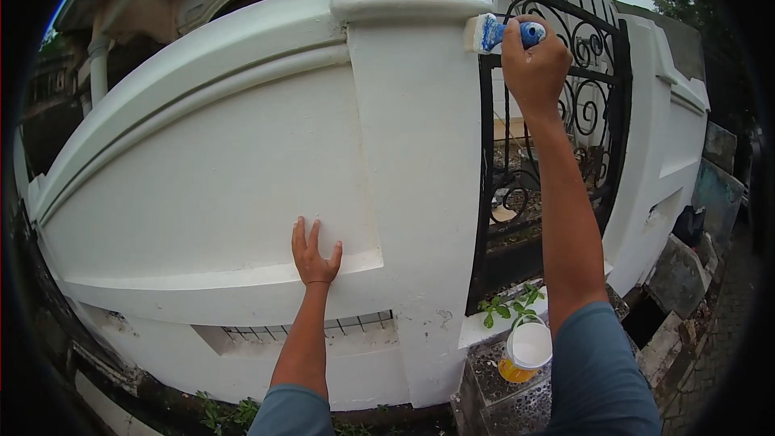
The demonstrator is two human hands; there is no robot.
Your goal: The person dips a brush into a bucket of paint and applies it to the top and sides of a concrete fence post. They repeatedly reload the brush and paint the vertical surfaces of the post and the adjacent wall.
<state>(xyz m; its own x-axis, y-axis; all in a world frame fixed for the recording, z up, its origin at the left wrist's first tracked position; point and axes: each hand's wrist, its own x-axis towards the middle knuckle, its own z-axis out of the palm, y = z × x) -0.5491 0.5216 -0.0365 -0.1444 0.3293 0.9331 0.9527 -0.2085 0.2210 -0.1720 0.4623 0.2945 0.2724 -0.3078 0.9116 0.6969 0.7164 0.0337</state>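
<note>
One paintbrush (479,34), likely light and soft-bristled, is pinched by its blue handle (531,33), the best hold, in the right hand (539,73) beside the white pillar (420,137); its smeared neck (494,34) may be slippery. The left hand (315,262) is spread, apparently against the wall (202,178).

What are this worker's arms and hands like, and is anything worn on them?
The left hand and right hand are bare, without gloves; no watch shows at either wrist. The left sleeve and right sleeve are plain grey-blue, ending near the elbows.
</note>
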